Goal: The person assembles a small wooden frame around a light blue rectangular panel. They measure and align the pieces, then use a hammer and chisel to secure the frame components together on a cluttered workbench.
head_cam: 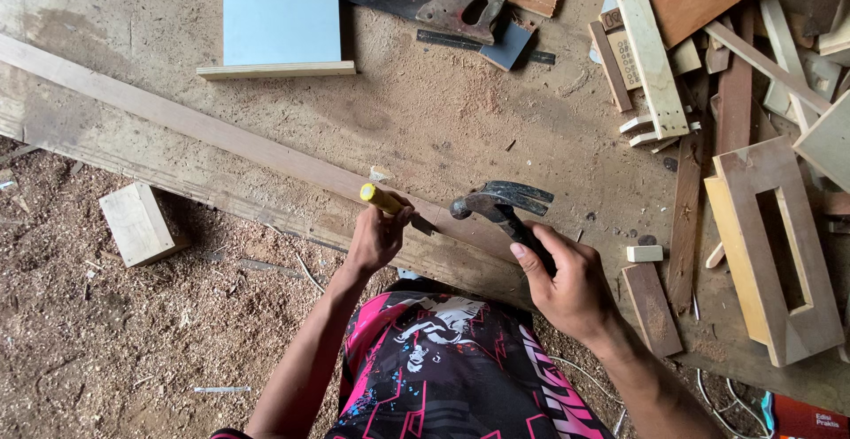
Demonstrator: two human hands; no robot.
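Sawdust covers the desk, where a long wooden batten runs slantwise along the near edge. Left hand is closed around a yellow-handled chisel set on the batten; right hand grips a claw hammer poised beside it. No cut shows yet. Beyond the batten lie a handsaw and scrap offcuts

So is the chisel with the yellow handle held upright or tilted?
Tilted. The left hand holds the chisel with its yellow handle leaning up-left and its blade on the long plank.
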